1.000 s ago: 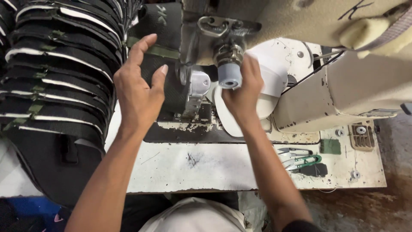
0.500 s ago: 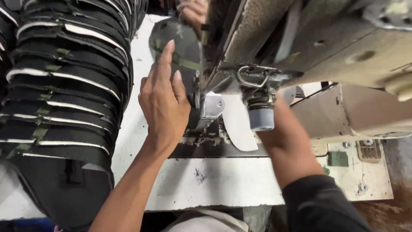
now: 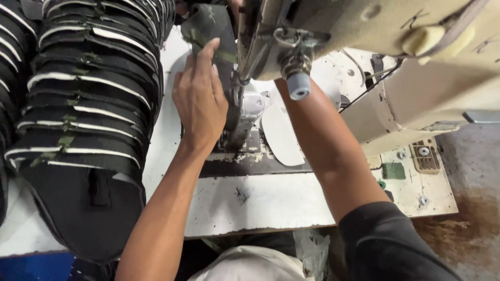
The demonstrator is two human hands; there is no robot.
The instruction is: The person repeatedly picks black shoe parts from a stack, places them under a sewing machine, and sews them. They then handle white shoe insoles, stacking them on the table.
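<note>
My left hand lies flat, fingers together, against a dark green-and-black fabric piece and holds it to the post of a cream sewing machine. The needle area is just to the right of my palm. My right forearm reaches up behind the machine head. Only a bit of my right hand peeks out at the top edge near the fabric piece, and its grip is hidden.
A tall overlapping stack of black pieces with white edges fills the left side. A white oval piece lies on the worn white table. A grey knob hangs from the machine head. Stained floor is at the right.
The view has shifted and come closer. My left hand moved up along the fabric piece, its fingers now together. My right hand left the grey knob and went up behind the machine head.
</note>
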